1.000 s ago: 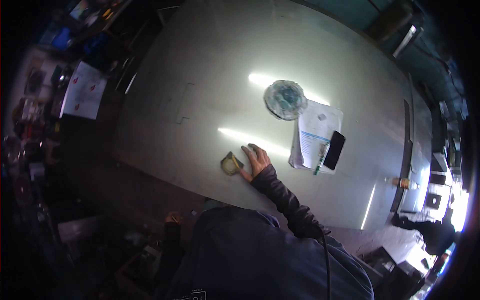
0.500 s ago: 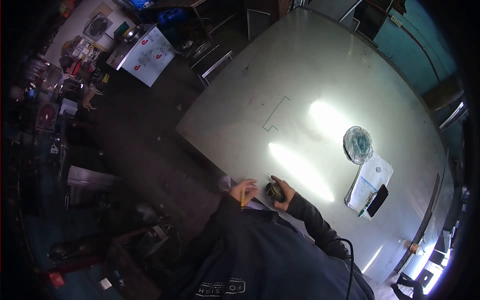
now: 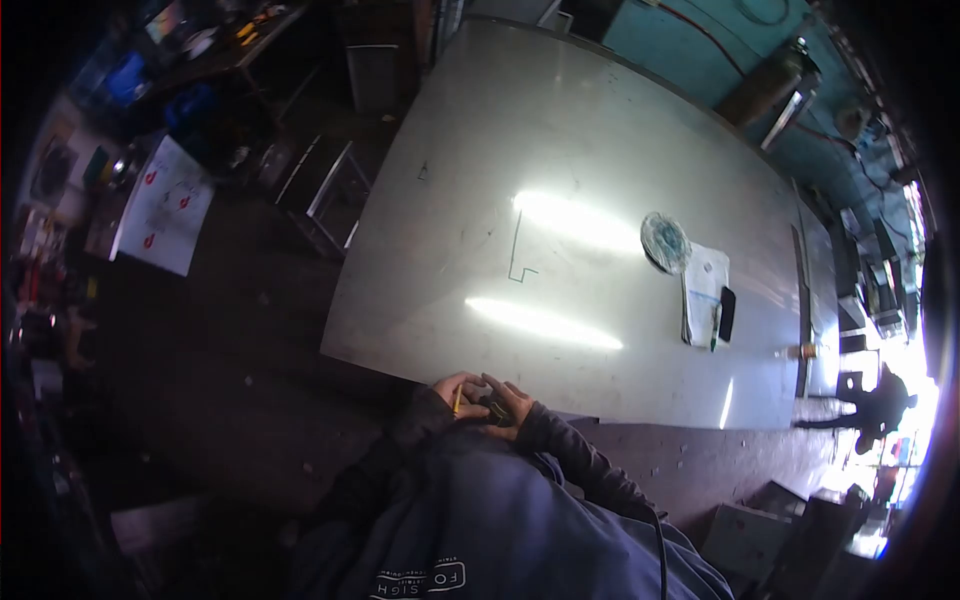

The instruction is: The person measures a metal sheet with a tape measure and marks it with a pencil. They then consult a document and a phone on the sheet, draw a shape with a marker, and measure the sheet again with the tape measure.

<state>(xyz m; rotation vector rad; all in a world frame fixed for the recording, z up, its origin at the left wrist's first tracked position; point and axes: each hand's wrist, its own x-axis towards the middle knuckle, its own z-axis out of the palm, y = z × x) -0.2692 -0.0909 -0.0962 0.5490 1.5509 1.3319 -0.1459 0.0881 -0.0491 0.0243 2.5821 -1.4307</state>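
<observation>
My left hand (image 3: pixel 453 386) is closed with a yellow pencil (image 3: pixel 457 401) sticking out between its fingers. Close beside it, my right hand (image 3: pixel 514 404) is wrapped round a black-and-yellow tape measure (image 3: pixel 492 409). Both hands are together in front of my body, at the near edge of the large metal-topped table (image 3: pixel 420 280). The left fingers reach to the tape measure; whether they grip it is hidden. On the table top is a green drawn line with a stepped end (image 3: pixel 521 277).
Right of the middle lie a plastic-wrapped round roll (image 3: pixel 665 243), papers (image 3: pixel 702 275), a dark phone (image 3: pixel 727 314) and a green pen (image 3: pixel 715 328). A metal frame (image 3: pixel 330 200) stands left of the table. A person (image 3: pixel 880 408) is at the bright far right.
My view has turned to the right. My hands have come together, and the tape measure has moved off the table surface towards my body and left hand.
</observation>
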